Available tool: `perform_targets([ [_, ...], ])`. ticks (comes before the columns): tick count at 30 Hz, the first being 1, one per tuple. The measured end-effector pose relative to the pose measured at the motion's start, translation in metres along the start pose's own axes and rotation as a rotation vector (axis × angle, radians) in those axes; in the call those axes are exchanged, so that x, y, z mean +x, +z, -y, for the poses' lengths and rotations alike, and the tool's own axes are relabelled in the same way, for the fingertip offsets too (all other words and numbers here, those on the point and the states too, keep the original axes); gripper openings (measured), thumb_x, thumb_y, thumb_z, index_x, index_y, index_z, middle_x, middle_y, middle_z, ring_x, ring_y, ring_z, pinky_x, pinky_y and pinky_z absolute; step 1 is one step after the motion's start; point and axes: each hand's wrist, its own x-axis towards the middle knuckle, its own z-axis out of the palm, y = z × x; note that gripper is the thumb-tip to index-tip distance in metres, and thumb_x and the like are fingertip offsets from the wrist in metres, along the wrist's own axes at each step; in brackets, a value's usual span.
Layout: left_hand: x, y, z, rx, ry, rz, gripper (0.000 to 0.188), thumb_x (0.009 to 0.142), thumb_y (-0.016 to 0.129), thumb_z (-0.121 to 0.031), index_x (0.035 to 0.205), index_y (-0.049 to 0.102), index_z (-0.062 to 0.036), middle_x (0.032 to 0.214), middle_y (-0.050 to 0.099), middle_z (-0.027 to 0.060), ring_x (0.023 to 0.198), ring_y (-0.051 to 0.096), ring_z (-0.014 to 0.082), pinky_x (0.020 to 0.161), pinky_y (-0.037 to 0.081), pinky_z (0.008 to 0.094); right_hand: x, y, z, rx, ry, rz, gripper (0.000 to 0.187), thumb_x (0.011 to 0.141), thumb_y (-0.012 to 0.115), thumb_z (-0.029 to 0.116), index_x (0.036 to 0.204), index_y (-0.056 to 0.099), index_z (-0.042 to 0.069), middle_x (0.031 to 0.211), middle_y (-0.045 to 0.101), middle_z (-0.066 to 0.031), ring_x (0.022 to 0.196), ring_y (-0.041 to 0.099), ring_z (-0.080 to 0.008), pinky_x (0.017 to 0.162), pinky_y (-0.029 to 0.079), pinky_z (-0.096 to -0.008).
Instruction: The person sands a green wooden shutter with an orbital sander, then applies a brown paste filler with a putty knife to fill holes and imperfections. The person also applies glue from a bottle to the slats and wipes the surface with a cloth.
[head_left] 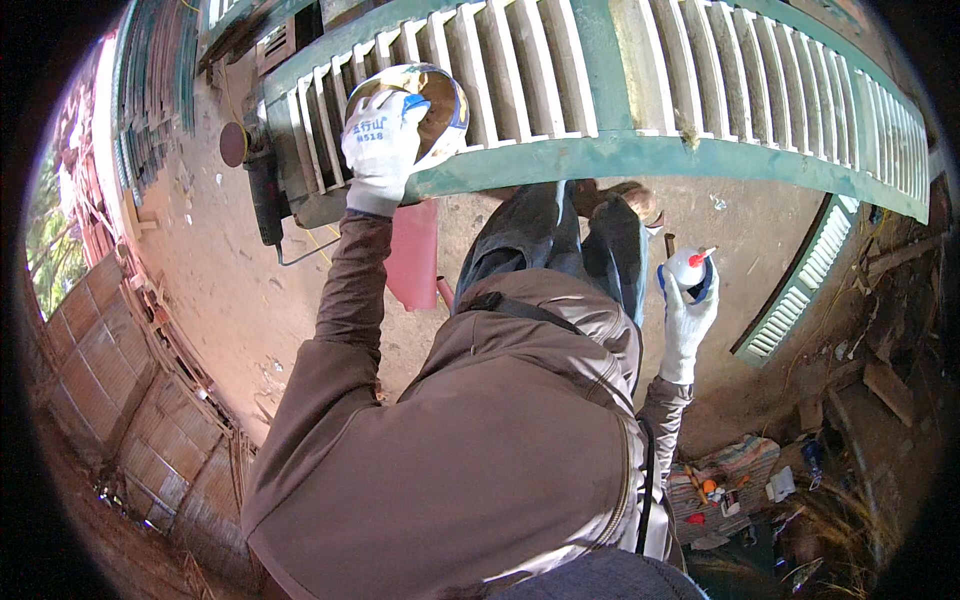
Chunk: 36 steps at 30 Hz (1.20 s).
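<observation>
My left hand (pixel 382 140), in a white work glove with blue trim, grips the near left side of a round, pale-walled tub (pixel 455 125). Brownish colour shows inside the tub, which sits over the slats of a louvered shutter panel (pixel 620 155) with a green frame and whitish slats. Off to the right, my right hand (pixel 690 318), gloved the same way, is closed round a white squeeze bottle (pixel 685 268) with a red collar at its nozzle. The bottle is held clear of the panel, its tip pointing up and right.
Left of the panel lies a dark power tool (pixel 266 195) with a brown disc and a cable. A pink-red sheet (pixel 412 258) is beneath my left forearm. Another louvered piece (pixel 798 285) lies at right. Lower right, small items lie on a striped cloth (pixel 735 468). Stacked slatted panels (pixel 155 80) stand far left.
</observation>
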Motion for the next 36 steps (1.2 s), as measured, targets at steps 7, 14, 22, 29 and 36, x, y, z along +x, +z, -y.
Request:
perform_targets([
  [7,-0.003,-0.024,-0.116,-0.453,0.010,-0.295,0.018,0.077,0.081,-0.021,0.092,0.073,-0.0143,0.104,0.071,0.0036,0.103,0.066,0.0234,0.089,0.055,0.0372,0.029,-0.020,0.011,-0.079,-0.037,0.096,0.068,0.079,0.088,0.011,0.139,0.058,-0.002,0.129,0.066,-0.0140,0.113,0.064,-0.0190,0.099,0.051,-0.0343],
  [14,0.003,0.059,-0.220,-0.218,0.159,-0.207,0.023,0.076,0.078,-0.030,0.096,0.076,-0.0177,0.104,0.072,-0.0037,0.105,0.065,0.0215,0.088,0.053,0.0430,0.077,-0.061,0.016,-0.064,-0.097,0.197,0.069,0.079,0.089,0.012,0.139,0.058,-0.002,0.127,0.067,-0.0133,0.111,0.064,-0.0179,0.096,0.052,-0.0328],
  [22,-0.042,0.048,-0.240,-0.020,0.175,0.037,0.080,0.081,0.069,-0.057,0.140,0.060,-0.0041,0.148,0.056,0.0118,0.141,0.044,0.0391,0.113,0.024,0.0712,0.135,-0.106,-0.013,-0.142,-0.127,0.255,0.069,0.078,0.089,0.012,0.138,0.058,-0.001,0.125,0.068,-0.0138,0.110,0.066,-0.0194,0.093,0.054,-0.0333],
  [29,-0.034,0.056,-0.272,-0.015,0.027,0.122,0.087,0.088,0.064,-0.056,0.152,0.044,-0.0009,0.159,0.042,0.0177,0.148,0.033,0.0447,0.113,0.011,0.0778,0.172,-0.121,0.001,-0.142,-0.224,0.326,0.068,0.078,0.090,0.013,0.137,0.059,-0.001,0.123,0.069,-0.0137,0.107,0.068,-0.0201,0.091,0.055,-0.0336],
  [36,-0.034,0.065,-0.286,-0.043,-0.033,0.136,0.093,0.087,0.062,-0.061,0.155,0.040,-0.0026,0.161,0.039,0.0164,0.150,0.032,0.0423,0.113,0.005,0.0811,0.177,-0.112,0.008,-0.166,-0.271,0.311,0.066,0.079,0.090,0.016,0.136,0.061,0.001,0.120,0.070,-0.0129,0.104,0.069,-0.0189,0.088,0.055,-0.0330],
])
